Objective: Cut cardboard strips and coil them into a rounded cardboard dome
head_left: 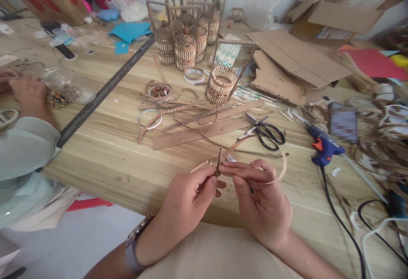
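Close to the table's front edge, my left hand (191, 198) pinches a narrow corrugated cardboard strip (221, 156) between thumb and fingers. My right hand (263, 202) meets it there, fingers closed on the same strip. A thin pale curl (284, 166) of the strip loops out beyond the right hand. Just past the hands lie black-handled scissors (270, 136) with their blades apart, and flat brown cardboard strips (197, 133). Behind them stands an open-topped lantern-like basket (223, 81) of pale sticks with a tall square handle. My fingers partly hide the held strip.
Several finished lanterns (185, 52) stand at the back. A blue glue gun (325, 145) with its cord lies on the right, near cardboard sheets (296, 58). Tape rolls (149, 119) and brown beads (160, 91) sit mid-table. At left, another person's hands (27, 92) are beside a plastic bottle (68, 84).
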### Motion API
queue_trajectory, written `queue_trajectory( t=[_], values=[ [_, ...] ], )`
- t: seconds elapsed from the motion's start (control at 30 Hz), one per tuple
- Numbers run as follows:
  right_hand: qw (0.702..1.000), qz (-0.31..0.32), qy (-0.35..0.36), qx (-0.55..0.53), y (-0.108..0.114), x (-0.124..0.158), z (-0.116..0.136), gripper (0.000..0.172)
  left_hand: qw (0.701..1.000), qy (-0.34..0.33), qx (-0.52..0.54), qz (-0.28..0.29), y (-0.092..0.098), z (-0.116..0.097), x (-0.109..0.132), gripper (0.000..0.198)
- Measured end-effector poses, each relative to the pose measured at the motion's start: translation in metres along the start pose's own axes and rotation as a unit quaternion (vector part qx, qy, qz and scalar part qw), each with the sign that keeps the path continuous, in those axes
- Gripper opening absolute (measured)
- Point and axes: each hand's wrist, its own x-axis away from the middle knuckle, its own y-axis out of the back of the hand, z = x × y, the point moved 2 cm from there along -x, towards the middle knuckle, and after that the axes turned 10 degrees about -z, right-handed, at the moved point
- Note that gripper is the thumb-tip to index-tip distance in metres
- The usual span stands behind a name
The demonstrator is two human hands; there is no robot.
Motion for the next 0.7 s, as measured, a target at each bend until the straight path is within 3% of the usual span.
queue_trajectory(
  t=[0.23,0.33,0.53,0.7],
  values=[
    [0.998,0.026,0.047,0.028,-0.0032,-0.0037,0.0021,0.009,0.999,-0.019,-0.024,-0.04,0.0002,-0.0012,0.0,0.024],
    [0.997,0.027,0.064,0.033,-0.0032,-0.0035,0.0021,0.013,0.998,-0.023,-0.029,-0.043,0.0007,-0.0015,0.0018,0.023],
    [1.0,0.004,-0.018,0.001,-0.0012,-0.0028,0.0019,0.02,1.0,-0.009,0.012,-0.009,0.0019,0.0003,0.0039,0.025],
    [0.998,0.027,0.056,0.001,-0.0039,-0.006,0.0077,0.016,1.0,-0.013,0.003,-0.028,0.0031,-0.0005,0.0018,0.022]
  ],
)
